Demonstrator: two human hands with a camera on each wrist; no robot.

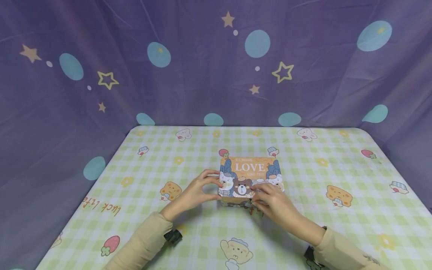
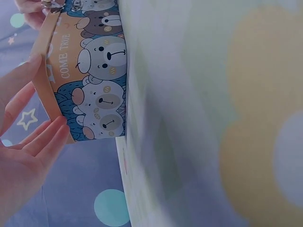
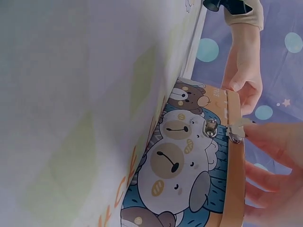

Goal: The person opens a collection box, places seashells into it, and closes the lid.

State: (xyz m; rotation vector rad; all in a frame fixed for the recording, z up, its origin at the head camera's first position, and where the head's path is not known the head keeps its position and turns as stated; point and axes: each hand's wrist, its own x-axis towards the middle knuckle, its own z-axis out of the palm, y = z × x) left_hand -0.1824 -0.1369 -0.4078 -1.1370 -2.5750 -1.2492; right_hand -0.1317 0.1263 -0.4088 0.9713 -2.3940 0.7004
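A cardboard box (image 1: 251,168) with cartoon bears, an orange lid and the word LOVE sits on the table. My left hand (image 1: 199,189) grips its left side, thumb low near the front corner and fingers at the lid. At the box's front, my right hand (image 1: 273,198) pinches the metal latch (image 3: 235,134) on the lid's rim, its other fingers resting on the lid. Just below, a metal catch (image 3: 210,127) is fixed to the front wall, and the latch appears apart from it. The lid (image 2: 49,94) lies down on the box, so its inside is hidden.
The table (image 1: 189,240) wears a green-and-white checked cloth with cartoon prints. A purple curtain (image 1: 202,86) with stars and teal ovals hangs behind and at the sides. Dark wrist cameras (image 1: 173,237) sit at both sleeves.
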